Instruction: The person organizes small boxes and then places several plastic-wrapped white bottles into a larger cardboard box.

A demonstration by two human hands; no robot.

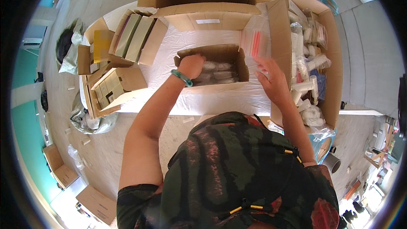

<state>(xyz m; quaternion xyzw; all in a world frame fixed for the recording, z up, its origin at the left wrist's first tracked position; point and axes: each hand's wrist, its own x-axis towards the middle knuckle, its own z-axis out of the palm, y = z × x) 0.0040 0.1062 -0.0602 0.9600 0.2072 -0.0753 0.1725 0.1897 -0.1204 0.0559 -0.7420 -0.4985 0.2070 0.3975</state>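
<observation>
A small open cardboard box point(220, 85) stands in the middle of the white-covered table. Several clear-wrapped, pale packets point(222, 75) lie inside it. My left hand point(193, 65), with a green bangle on the wrist, reaches over the box's left end. Its fingers are blurred and partly hidden, so I cannot tell what they hold. To the right of the box, my right hand point(272, 79) hovers with fingers apart and nothing visible in them. Just beyond its fingertips lies a stack of clear plastic bags with red strips point(256, 43).
A large carton point(333, 59) of wrapped bottles and packets stands at right. Behind the small box is a big open carton point(207, 19). Cartons holding flat boxes point(140, 38) and small boxes point(111, 85) sit at left. A white sack point(91, 121) rests on the floor.
</observation>
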